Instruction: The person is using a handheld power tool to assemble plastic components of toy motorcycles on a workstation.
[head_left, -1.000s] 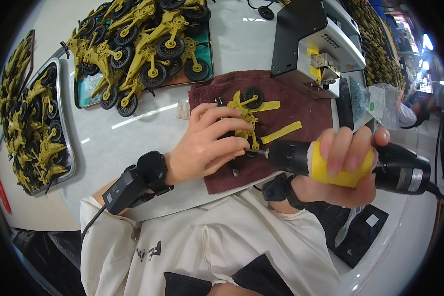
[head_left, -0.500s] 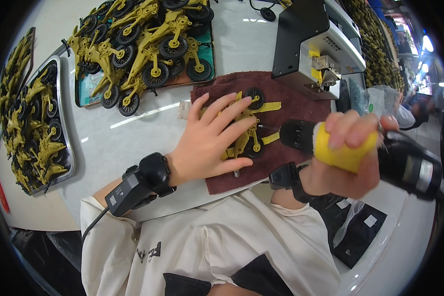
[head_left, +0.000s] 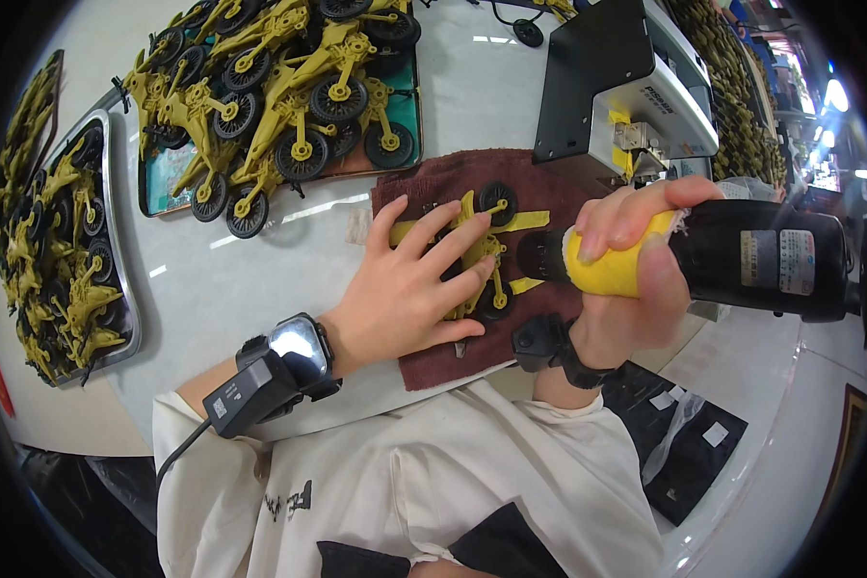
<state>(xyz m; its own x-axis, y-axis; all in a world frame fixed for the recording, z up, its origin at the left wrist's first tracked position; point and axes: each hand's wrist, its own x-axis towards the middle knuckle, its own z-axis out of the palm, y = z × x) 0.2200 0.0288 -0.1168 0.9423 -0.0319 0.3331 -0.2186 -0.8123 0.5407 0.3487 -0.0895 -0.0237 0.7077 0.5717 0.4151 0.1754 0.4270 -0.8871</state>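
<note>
A small yellow toy motorcycle (head_left: 482,249) with black wheels lies on its side on a dark red towel (head_left: 559,204). Across it rests my left hand (head_left: 390,284), fingers spread and stretched out, steadying it from above. My right hand (head_left: 636,265) is wrapped round the yellow-covered grip of a black electric screwdriver (head_left: 766,255). The tool lies nearly level, its nose pointing left, close to the toy's right side. Whether its bit touches the toy I cannot tell. Yellow tape strips (head_left: 522,222) stick out from under the toy on the towel.
A green tray (head_left: 164,199) heaped with similar motorcycles stands behind my left hand. Farther left is a metal tray (head_left: 130,289) of more. A black-and-white machine (head_left: 597,96) stands at the back right. A black bag (head_left: 684,443) lies low on the right.
My right hand has brought the screwdriver to the left, its nose now closer to the toy, and raised its back end toward level. My left hand stays over the toy motorcycle.
</note>
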